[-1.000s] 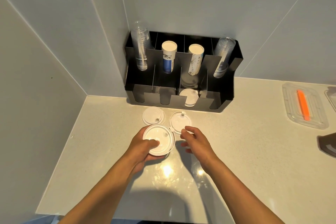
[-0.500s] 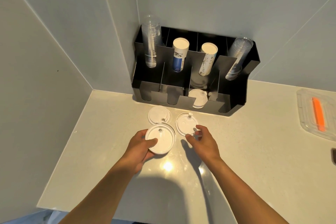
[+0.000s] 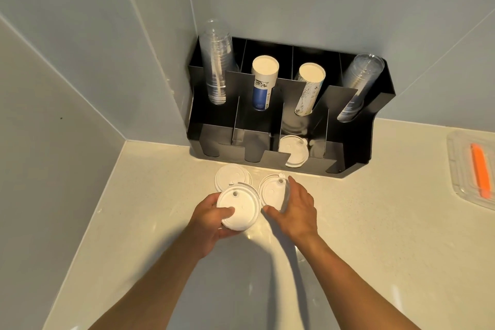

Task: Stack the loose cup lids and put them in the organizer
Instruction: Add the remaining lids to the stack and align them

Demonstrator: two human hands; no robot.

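My left hand (image 3: 211,220) holds a small stack of white cup lids (image 3: 239,206) just above the counter, thumb on top. My right hand (image 3: 297,209) curls around the right edge of another white lid (image 3: 272,191) lying on the counter, fingers touching its rim. A third white lid (image 3: 230,173) lies flat behind the held stack. The black organizer (image 3: 356,147) stands in the corner against the wall. One of its front slots holds white lids (image 3: 293,151).
In the organizer's back slots stand clear plastic cups (image 3: 217,61), a blue-and-white paper cup stack (image 3: 263,83), a patterned paper cup stack (image 3: 309,88) and more clear cups (image 3: 357,86). A clear tray (image 3: 460,169) with an orange tool (image 3: 479,171) sits at the right edge.
My right hand has moved forward from beside the lid and closed around its right rim. My left hand keeps the stack, shifted slightly. The camera has drifted closer.
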